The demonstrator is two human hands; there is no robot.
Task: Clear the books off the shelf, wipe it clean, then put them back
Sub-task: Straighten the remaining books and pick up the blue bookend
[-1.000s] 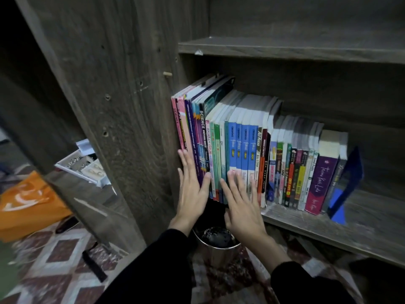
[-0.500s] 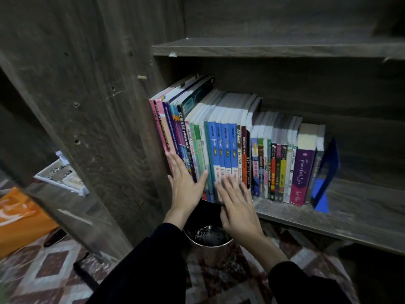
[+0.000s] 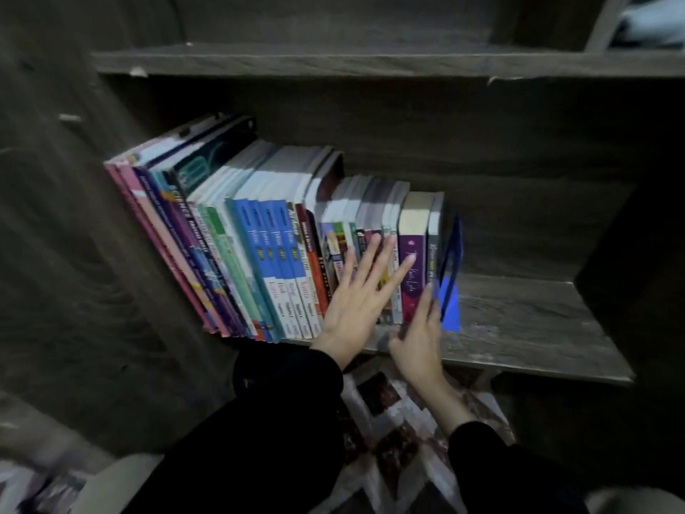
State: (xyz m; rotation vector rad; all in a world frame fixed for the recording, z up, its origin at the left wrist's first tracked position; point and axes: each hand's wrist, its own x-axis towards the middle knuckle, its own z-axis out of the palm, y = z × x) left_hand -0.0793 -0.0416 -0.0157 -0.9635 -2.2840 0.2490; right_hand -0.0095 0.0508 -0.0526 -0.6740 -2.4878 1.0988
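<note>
Resting left hand [image 3: 356,302] & right hand [image 3: 419,328] flat, gripping nothing, on books [image 3: 274,254]: prob. heavy, stiff; squeeze batch by outer covers.

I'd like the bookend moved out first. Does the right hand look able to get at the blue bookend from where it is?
Probably yes. The right hand lies against the last books, its fingertips right beside the blue bookend, with nothing visible between them.
</note>
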